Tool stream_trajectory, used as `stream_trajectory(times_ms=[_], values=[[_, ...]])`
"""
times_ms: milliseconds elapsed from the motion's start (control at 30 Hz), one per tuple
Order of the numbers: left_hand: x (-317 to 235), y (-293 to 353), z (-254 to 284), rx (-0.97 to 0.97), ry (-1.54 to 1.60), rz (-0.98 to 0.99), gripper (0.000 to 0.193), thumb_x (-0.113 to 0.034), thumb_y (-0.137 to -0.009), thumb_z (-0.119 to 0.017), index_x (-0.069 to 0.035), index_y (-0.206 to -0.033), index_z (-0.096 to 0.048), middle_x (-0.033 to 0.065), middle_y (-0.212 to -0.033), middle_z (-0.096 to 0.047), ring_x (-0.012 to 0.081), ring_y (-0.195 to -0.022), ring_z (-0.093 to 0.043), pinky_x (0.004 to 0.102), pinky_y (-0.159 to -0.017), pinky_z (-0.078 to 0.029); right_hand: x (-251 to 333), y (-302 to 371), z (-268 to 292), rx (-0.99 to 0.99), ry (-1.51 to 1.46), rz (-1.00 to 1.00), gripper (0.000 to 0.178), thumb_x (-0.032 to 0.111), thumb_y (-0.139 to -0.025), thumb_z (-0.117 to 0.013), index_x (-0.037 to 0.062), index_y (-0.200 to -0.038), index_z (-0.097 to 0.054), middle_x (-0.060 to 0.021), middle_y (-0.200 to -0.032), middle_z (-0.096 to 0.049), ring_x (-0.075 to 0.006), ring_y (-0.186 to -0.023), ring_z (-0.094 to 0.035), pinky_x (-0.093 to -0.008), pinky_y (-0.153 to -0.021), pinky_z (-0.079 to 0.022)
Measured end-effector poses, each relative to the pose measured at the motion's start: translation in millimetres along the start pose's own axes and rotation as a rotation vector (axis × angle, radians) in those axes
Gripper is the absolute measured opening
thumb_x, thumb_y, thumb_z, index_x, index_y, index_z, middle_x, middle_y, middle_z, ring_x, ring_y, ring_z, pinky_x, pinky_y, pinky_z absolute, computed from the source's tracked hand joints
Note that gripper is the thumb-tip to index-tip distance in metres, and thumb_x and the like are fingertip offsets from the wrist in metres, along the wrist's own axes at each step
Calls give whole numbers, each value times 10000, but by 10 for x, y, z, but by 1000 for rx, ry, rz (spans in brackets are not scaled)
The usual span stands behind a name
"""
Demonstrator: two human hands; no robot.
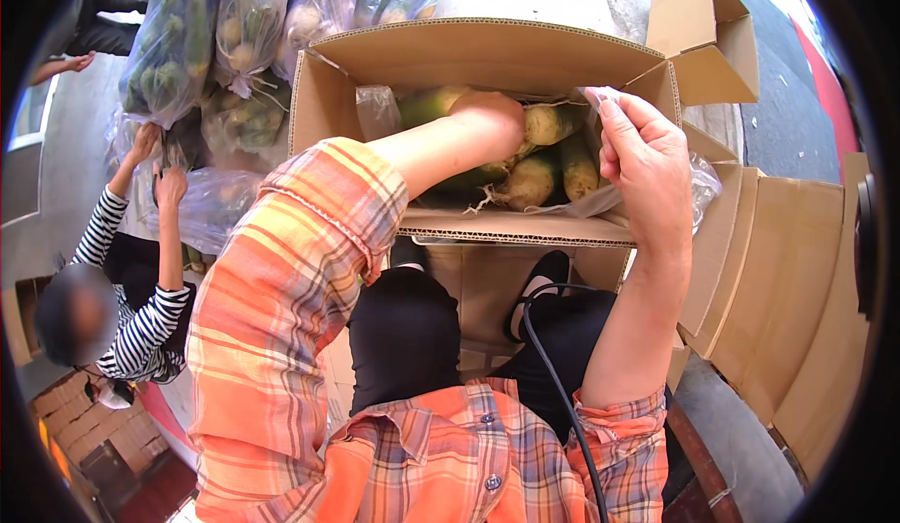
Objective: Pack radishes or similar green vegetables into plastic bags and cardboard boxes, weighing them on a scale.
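An open cardboard box (pixel 487 43) stands before me, lined with a clear plastic bag (pixel 377 111). Several green-and-white radishes lie in it, among them a pale-ended radish (pixel 527 184) and a greenish radish (pixel 578 169). My left hand (pixel 494 122) reaches down among them, next to a radish (pixel 548 126); its back shows and its fingertips are hidden, so its grip cannot be made out. At the box's right end my right hand (pixel 640 143) is raised, thumb and fingers closed in a pinch on the plastic bag's edge.
Several filled plastic bags of radishes (pixel 251 26) lie at the far left. A co-worker in a striped top (pixel 141 336) handles a bag there; another person's hand (pixel 80 61) shows behind. Folded cardboard (pixel 778 289) leans at right, beside another open box (pixel 703 40). A black cable (pixel 553 364) crosses my lap.
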State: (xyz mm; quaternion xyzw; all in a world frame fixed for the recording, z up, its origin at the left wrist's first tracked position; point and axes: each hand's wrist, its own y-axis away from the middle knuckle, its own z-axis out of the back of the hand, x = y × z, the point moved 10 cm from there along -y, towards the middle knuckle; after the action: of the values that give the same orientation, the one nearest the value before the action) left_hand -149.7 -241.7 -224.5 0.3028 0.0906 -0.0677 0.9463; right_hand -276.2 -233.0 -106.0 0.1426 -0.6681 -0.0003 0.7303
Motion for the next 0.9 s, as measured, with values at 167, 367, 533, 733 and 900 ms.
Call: stream_trajectory(times_ms=[167,367,533,733,900], values=[[-116,55,-213,104,-45,-106,212,-129,-736,-503,-73,-877,-650,145,-928,-626,307,-872,-591,372,-767,-456,18,10,-78,30,20,23,217,165,-884,-508,22,-1010,-611,72,-588,-425,-5,-488,-366,-152,-428,-284],[-301,57,-360,127,-77,-239,309,-313,-773,-564,-63,-937,-640,138,-935,-625,309,-873,-586,376,-770,-453,-25,-22,-110,35,25,32,192,187,-857,-543,17,-902,-620,57,-571,-477,-8,-490,-413,-161,-443,-334],[-224,364,477,-84,163,-285,393,-399,-787,-570,-35,-925,-629,139,-849,-628,255,-774,-591,353,-714,-468,-47,-29,15,-2,86,46,182,203,-844,-566,36,-886,-624,63,-598,-479,-5,-520,-427,-151,-480,-356],[-25,1838,1392,-703,407,-462,222,-183,-822,-579,-6,-955,-600,33,-697,-565,85,-617,-499,209,-526,-392,-26,-33,16,-6,166,56,200,230,-832,-579,36,-853,-625,55,-603,-488,-16,-526,-440,-163,-493,-371],[665,2313,1068,-720,742,-104,212,-142,-853,-547,-52,-1036,-605,-39,-689,-524,15,-556,-416,146,-481,-304,-43,-25,111,-7,230,59,226,238,-821,-589,20,-869,-625,35,-616,-507,-33,-540,-469,-179,-507,-393]])
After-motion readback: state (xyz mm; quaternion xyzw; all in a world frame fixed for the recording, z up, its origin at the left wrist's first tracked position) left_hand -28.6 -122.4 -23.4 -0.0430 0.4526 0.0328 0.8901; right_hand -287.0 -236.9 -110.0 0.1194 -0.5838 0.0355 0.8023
